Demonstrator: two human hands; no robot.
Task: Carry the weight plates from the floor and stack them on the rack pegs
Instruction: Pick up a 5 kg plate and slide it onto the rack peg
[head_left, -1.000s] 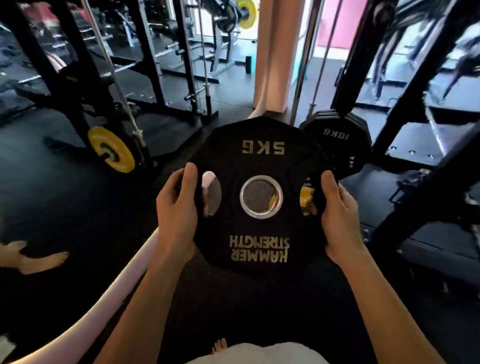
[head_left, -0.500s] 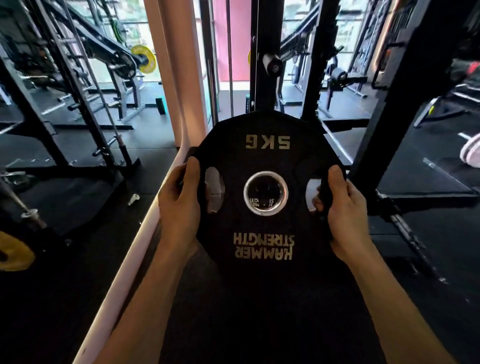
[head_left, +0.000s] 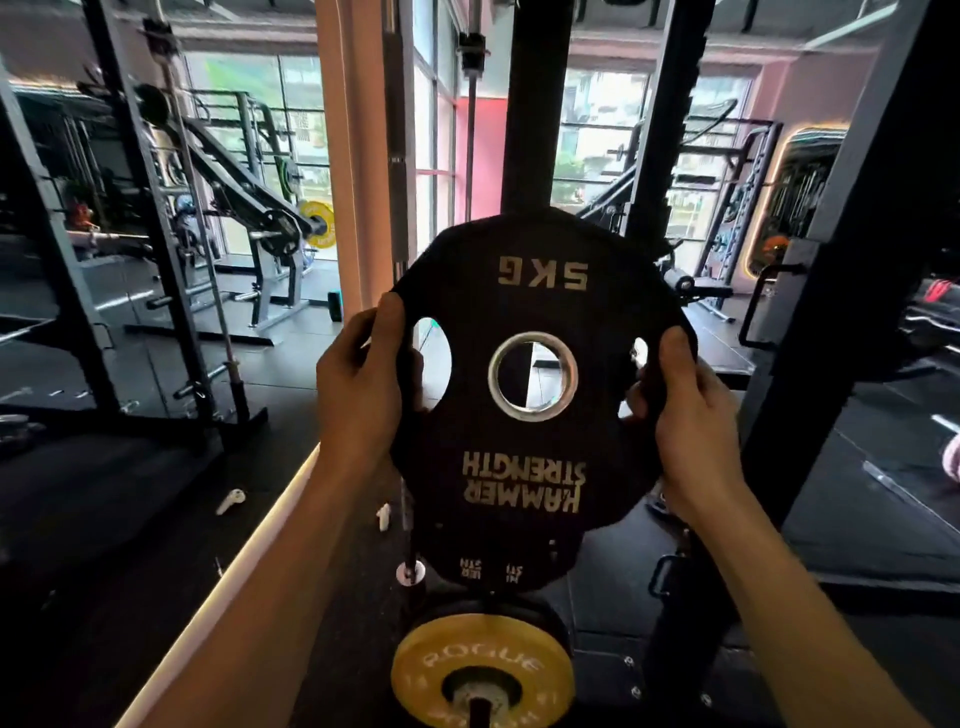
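I hold a black 5 kg weight plate (head_left: 535, 291) upright at chest height, its lettering upside down and a metal-ringed hole at its centre. My left hand (head_left: 358, 384) grips its left edge through a grip slot. My right hand (head_left: 685, 410) grips the right edge the same way. Right behind the plate stands a black rack upright (head_left: 535, 104). Below the held plate, another black plate (head_left: 488, 569) sits on the rack. Under that, a yellow plate (head_left: 483, 660) hangs on a low peg (head_left: 480, 709).
A pale pillar (head_left: 348, 156) rises at the left of the rack. A dark frame post (head_left: 852, 260) stands close on the right. Two white earbuds (head_left: 230, 501) lie on the dark floor at the left. Other racks and machines fill the background.
My view has swung up and toward the rack. The plate has risen with both hands still gripping it, and the yellow plate on the low peg has come into sight below.
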